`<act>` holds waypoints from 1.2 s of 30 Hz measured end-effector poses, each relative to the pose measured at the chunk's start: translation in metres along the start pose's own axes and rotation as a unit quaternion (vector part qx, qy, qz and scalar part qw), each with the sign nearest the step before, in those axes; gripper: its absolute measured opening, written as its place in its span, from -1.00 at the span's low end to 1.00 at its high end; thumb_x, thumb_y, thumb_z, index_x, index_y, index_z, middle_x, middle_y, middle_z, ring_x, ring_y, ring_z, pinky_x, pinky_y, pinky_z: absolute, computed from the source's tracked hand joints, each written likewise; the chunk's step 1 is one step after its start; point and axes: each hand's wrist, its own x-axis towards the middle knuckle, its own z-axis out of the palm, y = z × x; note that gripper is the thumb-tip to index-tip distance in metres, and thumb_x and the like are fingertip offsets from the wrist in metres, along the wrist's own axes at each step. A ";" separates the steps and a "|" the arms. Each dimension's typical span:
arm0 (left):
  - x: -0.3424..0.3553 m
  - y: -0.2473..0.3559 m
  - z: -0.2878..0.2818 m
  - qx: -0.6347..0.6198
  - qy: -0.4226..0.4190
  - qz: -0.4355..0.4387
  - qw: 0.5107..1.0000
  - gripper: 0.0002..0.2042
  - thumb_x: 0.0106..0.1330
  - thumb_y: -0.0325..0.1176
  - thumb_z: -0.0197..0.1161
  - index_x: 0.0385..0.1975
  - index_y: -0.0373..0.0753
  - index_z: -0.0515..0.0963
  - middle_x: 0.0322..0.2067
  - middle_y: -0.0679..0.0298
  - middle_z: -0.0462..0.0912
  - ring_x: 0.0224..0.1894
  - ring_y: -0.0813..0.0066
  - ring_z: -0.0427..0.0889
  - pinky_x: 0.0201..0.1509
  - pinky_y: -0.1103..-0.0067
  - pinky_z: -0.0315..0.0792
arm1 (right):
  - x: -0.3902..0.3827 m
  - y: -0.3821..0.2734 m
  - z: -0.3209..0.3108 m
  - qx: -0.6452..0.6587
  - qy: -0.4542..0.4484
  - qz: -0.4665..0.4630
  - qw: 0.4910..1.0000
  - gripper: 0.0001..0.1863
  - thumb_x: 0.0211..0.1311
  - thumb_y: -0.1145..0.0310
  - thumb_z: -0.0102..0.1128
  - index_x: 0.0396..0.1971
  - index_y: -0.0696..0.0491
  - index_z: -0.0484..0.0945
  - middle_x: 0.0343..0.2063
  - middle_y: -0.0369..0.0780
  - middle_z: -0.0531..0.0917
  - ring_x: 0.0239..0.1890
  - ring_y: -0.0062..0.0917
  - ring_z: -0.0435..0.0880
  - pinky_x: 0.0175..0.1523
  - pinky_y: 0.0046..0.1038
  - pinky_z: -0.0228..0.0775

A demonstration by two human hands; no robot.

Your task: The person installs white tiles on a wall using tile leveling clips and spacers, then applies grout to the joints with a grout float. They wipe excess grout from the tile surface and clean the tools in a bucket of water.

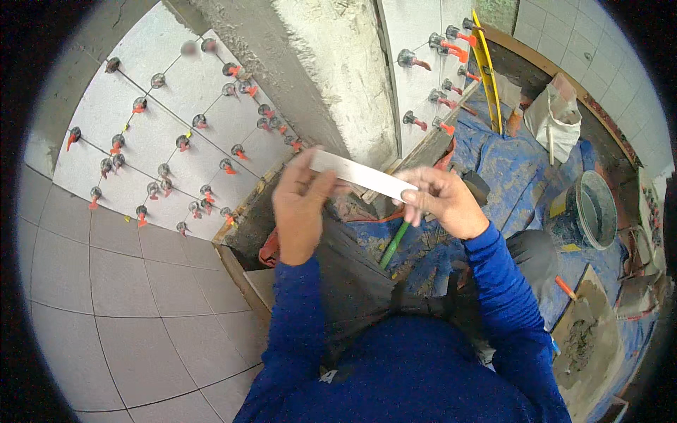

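A narrow white tile strip (361,175) is held up in front of my chest. My left hand (303,208) grips its left end, thumb toward me. My right hand (441,197) pinches the right end between thumb and fingers. Behind the strip, a white tiled wall section (162,120) carries several leveling clips with red and orange handles, and a second tiled section (419,92) with more clips stands beyond a bare plaster strip (338,77).
A blue tarp (493,176) covers the floor at right, with a bucket (596,211), a white sack (553,113), a mortar board (585,345), a yellow level (485,70) and a green tool (395,243). Grey tiles (120,296) lie at lower left.
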 end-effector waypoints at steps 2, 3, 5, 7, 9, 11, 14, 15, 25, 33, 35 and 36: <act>0.010 0.021 -0.002 0.014 0.024 0.026 0.999 -0.56 0.45 -0.51 0.24 0.27 -0.49 0.37 -0.11 0.02 0.68 -0.17 0.31 0.74 -0.09 0.47 0.68 | 0.017 -0.017 0.009 0.028 -0.007 -0.025 0.999 -0.67 0.45 0.45 0.20 0.13 0.23 0.55 -0.30 -0.24 0.70 -0.36 -0.60 0.68 -0.27 -0.52 0.60; 0.014 0.029 -0.004 0.021 0.049 0.034 0.998 -0.55 0.45 -0.50 0.23 0.29 -0.50 0.36 -0.10 0.01 0.67 -0.17 0.29 0.74 -0.09 0.47 0.68 | 0.026 -0.023 0.013 0.022 -0.001 -0.009 1.000 -0.67 0.45 0.46 0.20 0.14 0.23 0.54 -0.30 -0.24 0.70 -0.36 -0.60 0.68 -0.26 -0.52 0.60; 0.020 0.039 -0.008 0.035 0.040 0.061 0.997 -0.54 0.46 -0.49 0.23 0.29 -0.51 0.35 -0.09 -0.02 0.67 -0.16 0.28 0.74 -0.09 0.46 0.68 | 0.042 -0.030 0.017 0.020 -0.008 -0.004 1.000 -0.67 0.45 0.48 0.19 0.14 0.23 0.54 -0.29 -0.24 0.70 -0.34 -0.59 0.69 -0.24 -0.51 0.62; 0.025 0.044 -0.013 0.054 0.048 0.072 0.995 -0.54 0.46 -0.49 0.23 0.30 -0.52 0.34 -0.08 -0.04 0.67 -0.16 0.27 0.75 -0.10 0.45 0.68 | 0.053 -0.033 0.015 0.041 -0.048 -0.032 0.998 -0.67 0.45 0.49 0.19 0.14 0.23 0.53 -0.29 -0.23 0.70 -0.33 -0.58 0.70 -0.22 -0.49 0.62; 0.026 0.044 -0.014 0.076 0.049 0.071 0.993 -0.54 0.45 -0.52 0.22 0.30 -0.52 0.33 -0.08 -0.06 0.68 -0.16 0.25 0.75 -0.10 0.44 0.69 | 0.059 -0.032 0.008 0.055 -0.061 -0.038 0.996 -0.67 0.44 0.49 0.20 0.14 0.23 0.53 -0.29 -0.22 0.70 -0.32 -0.56 0.70 -0.21 -0.48 0.63; 0.025 0.041 -0.009 0.080 0.063 0.053 0.993 -0.55 0.45 -0.55 0.19 0.30 -0.51 0.33 -0.08 -0.08 0.68 -0.16 0.22 0.76 -0.12 0.43 0.70 | 0.059 -0.030 -0.004 0.070 -0.051 -0.053 0.995 -0.67 0.44 0.49 0.21 0.14 0.23 0.53 -0.29 -0.21 0.70 -0.32 -0.55 0.71 -0.19 -0.47 0.63; 0.023 0.031 0.009 0.115 0.062 0.035 0.991 -0.57 0.43 -0.61 0.15 0.28 -0.48 0.34 -0.08 -0.10 0.69 -0.16 0.17 0.77 -0.14 0.41 0.71 | 0.053 -0.029 -0.028 0.072 0.015 -0.072 0.995 -0.67 0.44 0.48 0.21 0.13 0.22 0.53 -0.29 -0.20 0.70 -0.32 -0.53 0.72 -0.18 -0.45 0.64; 0.022 0.027 0.018 0.126 0.055 0.031 0.990 -0.58 0.42 -0.64 0.14 0.27 -0.47 0.35 -0.08 -0.10 0.69 -0.16 0.15 0.78 -0.14 0.40 0.72 | 0.049 -0.030 -0.037 0.049 0.037 -0.080 0.995 -0.69 0.43 0.49 0.22 0.11 0.22 0.55 -0.28 -0.21 0.70 -0.31 -0.53 0.73 -0.17 -0.45 0.63; 0.044 -0.008 0.108 0.063 -0.086 0.013 0.994 -0.64 0.34 -0.69 0.25 0.12 -0.46 0.40 -0.13 -0.08 0.68 -0.15 0.25 0.76 -0.12 0.42 0.72 | 0.017 -0.060 -0.127 0.040 0.197 -0.187 0.962 -0.68 0.37 0.49 0.28 0.07 0.25 0.59 -0.21 -0.16 0.72 -0.27 -0.54 0.72 -0.14 -0.49 0.59; 0.048 0.005 0.129 0.150 -0.179 0.009 0.972 -0.59 0.29 -0.63 0.34 0.12 -0.41 0.44 -0.19 0.09 0.69 -0.15 0.38 0.73 -0.09 0.53 0.63 | -0.007 -0.068 -0.136 0.059 0.241 -0.207 0.946 -0.70 0.34 0.50 0.31 0.03 0.24 0.57 -0.27 -0.18 0.74 -0.30 -0.57 0.71 -0.19 -0.53 0.57; 0.046 0.005 0.128 0.198 -0.211 -0.009 0.957 -0.55 0.27 -0.59 0.38 0.15 -0.38 0.44 -0.18 0.11 0.70 -0.15 0.42 0.71 -0.09 0.56 0.59 | -0.005 -0.065 -0.128 0.039 0.224 -0.206 0.952 -0.70 0.33 0.50 0.32 0.03 0.22 0.57 -0.29 -0.20 0.73 -0.33 -0.59 0.70 -0.22 -0.54 0.56; 0.044 0.003 0.130 0.195 -0.212 -0.022 0.957 -0.54 0.26 -0.56 0.39 0.16 -0.36 0.45 -0.17 0.12 0.70 -0.16 0.44 0.71 -0.10 0.57 0.57 | -0.002 -0.063 -0.122 0.030 0.215 -0.202 0.955 -0.69 0.33 0.49 0.33 0.03 0.21 0.57 -0.30 -0.21 0.73 -0.34 -0.60 0.69 -0.24 -0.55 0.55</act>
